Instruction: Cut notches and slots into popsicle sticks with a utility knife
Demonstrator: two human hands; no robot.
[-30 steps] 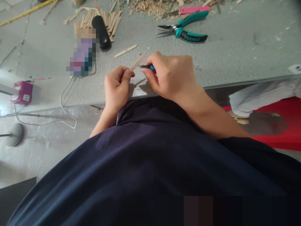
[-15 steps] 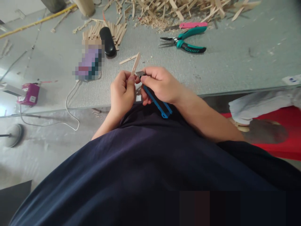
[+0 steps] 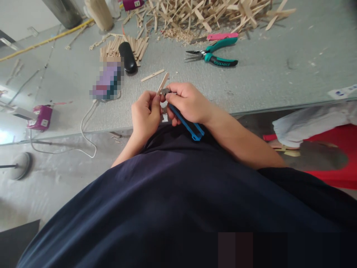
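The left hand [image 3: 145, 114] is pinching a wooden stick [image 3: 162, 83] upright over the bench's [image 3: 279, 78] near edge, while the right hand [image 3: 187, 102] is gripping a blue utility knife [image 3: 185, 123], its blade touching the stick.

grey table [image 3: 279, 78], pale floor [image 3: 55, 182], red stool [image 3: 334, 149]

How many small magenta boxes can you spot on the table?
2. One magenta box sits near the left edge of the table by the white cable; the other is at the far side, beside the stick pile. More may be hidden.
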